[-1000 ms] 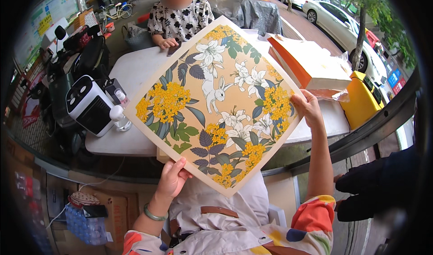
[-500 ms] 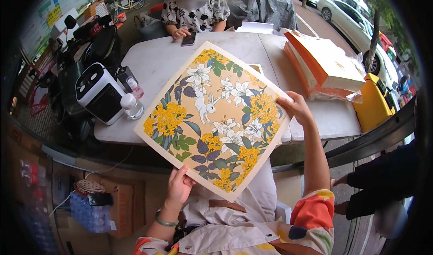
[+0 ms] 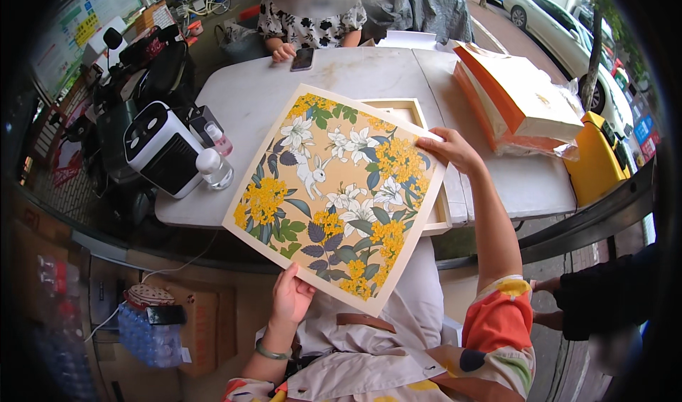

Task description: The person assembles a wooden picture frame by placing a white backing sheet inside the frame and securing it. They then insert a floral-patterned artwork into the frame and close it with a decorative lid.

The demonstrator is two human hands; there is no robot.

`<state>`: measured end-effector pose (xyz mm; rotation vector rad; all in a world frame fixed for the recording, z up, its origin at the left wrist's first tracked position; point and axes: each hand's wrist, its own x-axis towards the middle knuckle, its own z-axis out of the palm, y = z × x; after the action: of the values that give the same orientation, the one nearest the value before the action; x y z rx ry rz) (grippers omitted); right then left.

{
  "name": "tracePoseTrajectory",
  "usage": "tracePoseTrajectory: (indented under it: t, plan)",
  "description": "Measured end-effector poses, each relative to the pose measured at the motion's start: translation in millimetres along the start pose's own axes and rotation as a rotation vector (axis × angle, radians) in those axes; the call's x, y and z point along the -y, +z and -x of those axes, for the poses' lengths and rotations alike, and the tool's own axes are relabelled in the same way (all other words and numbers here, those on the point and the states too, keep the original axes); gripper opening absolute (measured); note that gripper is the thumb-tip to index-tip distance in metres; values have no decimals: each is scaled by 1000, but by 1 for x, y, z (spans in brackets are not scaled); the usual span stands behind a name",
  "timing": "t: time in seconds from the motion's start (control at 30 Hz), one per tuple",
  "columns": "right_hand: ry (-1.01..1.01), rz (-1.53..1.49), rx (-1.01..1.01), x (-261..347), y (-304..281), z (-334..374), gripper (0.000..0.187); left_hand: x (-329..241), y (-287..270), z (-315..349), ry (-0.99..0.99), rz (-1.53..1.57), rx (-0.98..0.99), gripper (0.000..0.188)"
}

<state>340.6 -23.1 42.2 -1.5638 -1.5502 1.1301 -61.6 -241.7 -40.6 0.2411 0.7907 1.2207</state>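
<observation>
A square floral print (image 3: pixel 337 192), yellow blossoms, white lilies and a white rabbit, is held tilted above a white table (image 3: pixel 263 100), its face kept toward the viewer. Its lower corner is pinched by the left hand (image 3: pixel 291 299), its far edge gripped by the right hand (image 3: pixel 451 149). A shallow wooden frame (image 3: pixel 405 110) lies beneath.

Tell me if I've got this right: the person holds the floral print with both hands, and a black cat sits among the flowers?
Not quite. Both hands, left hand and right hand, do hold the floral print, but the head view shows a white rabbit among the flowers, not a black cat.
</observation>
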Motion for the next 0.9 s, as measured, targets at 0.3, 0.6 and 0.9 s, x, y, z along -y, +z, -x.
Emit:
tracePoseTrajectory:
  t: [0.3,0.6,0.9]
  plan:
    - [61,-50,-129,-10,1,23,62,-26,-19,-34,-65,-94,111,41]
    - [64,-240,-335,-23,17,63,54,-99,-6,-116,-151,-266,180,27]
    - [28,-460,-374,-25,42,96,42,-120,3,-163,-57,-339,60,17]
